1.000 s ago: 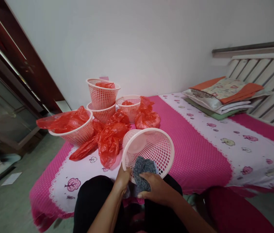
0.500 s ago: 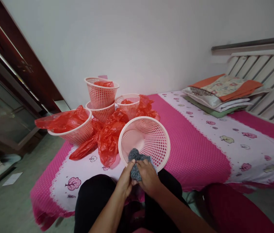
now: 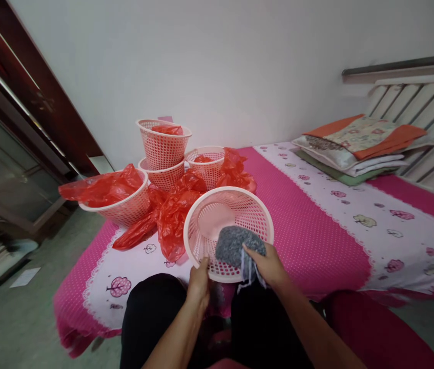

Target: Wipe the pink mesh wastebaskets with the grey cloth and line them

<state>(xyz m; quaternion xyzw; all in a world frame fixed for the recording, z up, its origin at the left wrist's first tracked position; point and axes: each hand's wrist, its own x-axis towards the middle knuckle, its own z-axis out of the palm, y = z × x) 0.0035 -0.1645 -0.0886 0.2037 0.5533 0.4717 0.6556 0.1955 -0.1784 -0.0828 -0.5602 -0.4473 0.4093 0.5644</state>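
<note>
The left hand (image 3: pixel 199 284) has its thumb and fingers closed on the near rim of the tilted basket (image 3: pixel 212 220); the mouth faces the person. The right hand (image 3: pixel 272 264) has its fingers pinched on the fringed end of the grey cloth (image 3: pixel 232 246); the rest of the cloth extends leftward from these fingers into the basket. Beyond the left fingers, red bags (image 3: pixel 172 225) and stacked baskets (image 3: pixel 165 148) occupy the pink-and-white bedcover (image 3: pixel 301 241). Folded bedding (image 3: pixel 363 141) lies far right of both hands, near the wall (image 3: pixel 240 66).
</note>
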